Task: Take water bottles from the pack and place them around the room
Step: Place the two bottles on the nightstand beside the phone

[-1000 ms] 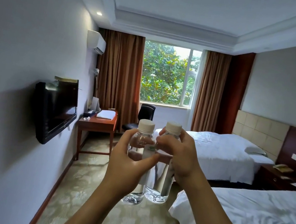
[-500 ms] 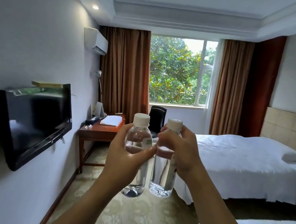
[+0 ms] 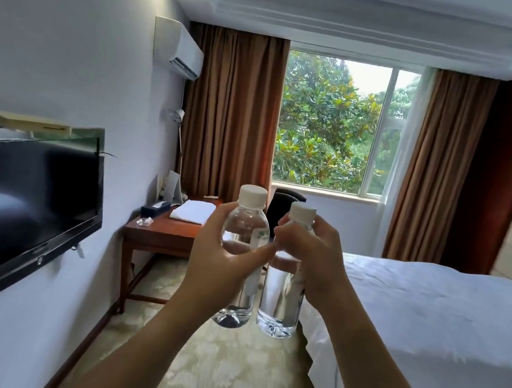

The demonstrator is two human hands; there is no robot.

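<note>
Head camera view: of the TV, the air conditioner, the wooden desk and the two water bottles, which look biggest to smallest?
1. TV, nearest the camera, so enlarged.
2. Wooden desk, partly hidden by the left hand.
3. Air conditioner.
4. Left bottle and right bottle: alike, no ranking.

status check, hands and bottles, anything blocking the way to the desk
Left hand shut on left water bottle. Right hand shut on right water bottle. Both upright, capped. Wooden desk ahead-left, carpet path clear.
</note>
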